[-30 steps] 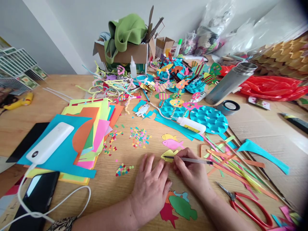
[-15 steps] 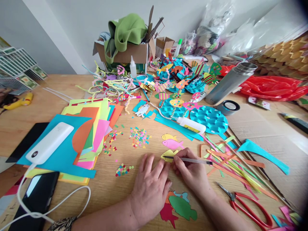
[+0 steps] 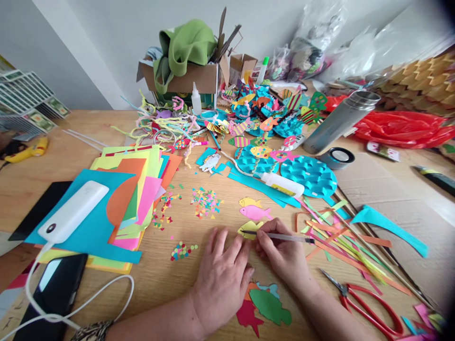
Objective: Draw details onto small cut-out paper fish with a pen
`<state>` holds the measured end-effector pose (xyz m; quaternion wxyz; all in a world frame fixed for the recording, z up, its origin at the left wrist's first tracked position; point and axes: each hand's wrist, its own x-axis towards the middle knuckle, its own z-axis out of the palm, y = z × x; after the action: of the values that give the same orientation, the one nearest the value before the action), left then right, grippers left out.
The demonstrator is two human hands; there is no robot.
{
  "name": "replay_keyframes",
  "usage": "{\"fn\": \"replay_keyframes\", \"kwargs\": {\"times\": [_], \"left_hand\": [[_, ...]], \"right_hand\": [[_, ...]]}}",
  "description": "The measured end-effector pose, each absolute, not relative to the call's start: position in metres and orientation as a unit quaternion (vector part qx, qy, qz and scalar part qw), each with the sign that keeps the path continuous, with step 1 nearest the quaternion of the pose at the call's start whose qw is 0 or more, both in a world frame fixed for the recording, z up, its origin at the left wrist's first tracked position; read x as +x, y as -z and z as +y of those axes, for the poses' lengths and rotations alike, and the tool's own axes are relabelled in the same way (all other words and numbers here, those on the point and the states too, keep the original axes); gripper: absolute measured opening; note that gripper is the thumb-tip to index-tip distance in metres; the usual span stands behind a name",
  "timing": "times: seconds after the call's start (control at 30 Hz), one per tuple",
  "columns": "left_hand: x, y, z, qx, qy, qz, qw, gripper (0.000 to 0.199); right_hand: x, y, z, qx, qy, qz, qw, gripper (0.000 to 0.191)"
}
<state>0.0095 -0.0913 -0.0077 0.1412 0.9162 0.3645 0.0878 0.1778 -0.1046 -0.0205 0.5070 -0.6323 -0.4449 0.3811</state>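
Observation:
A pen is pinched in my right hand, its tip on a small yellow paper fish. My left hand lies flat on the table with its fingers spread, fingertips by the lower edge of that fish. Just beyond it are a pink paper fish and an orange-yellow paper fish. Between my wrists lie a green paper fish and a red paper fish, overlapping other cut-outs.
Confetti piles lie left of the fish. A coloured paper stack bears a white power bank. Red-handled scissors and paper strips are at right. Behind stand a glue bottle, blue discs and a steel flask.

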Motion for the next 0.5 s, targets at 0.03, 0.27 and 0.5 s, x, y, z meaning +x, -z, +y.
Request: {"fn": "replay_keyframes", "kwargs": {"times": [0.03,0.27,0.5], "left_hand": [[0.0095,0.0075,-0.0914,0.916,-0.09,0.366,0.141,0.043],[0.0098,0.0066,-0.0911,0.916,-0.096,0.366,0.136,0.043],[0.0099,0.0039,-0.0911,0.914,-0.101,0.367,0.138,0.04]], "right_hand": [[0.1775,0.0201,-0.1045,-0.633,-0.381,-0.443,0.508,0.029],[0.1774,0.0187,-0.1062,-0.62,-0.388,-0.413,0.543,0.026],[0.1799,0.0196,-0.1096,-0.604,-0.339,-0.404,0.597,0.02]]}}
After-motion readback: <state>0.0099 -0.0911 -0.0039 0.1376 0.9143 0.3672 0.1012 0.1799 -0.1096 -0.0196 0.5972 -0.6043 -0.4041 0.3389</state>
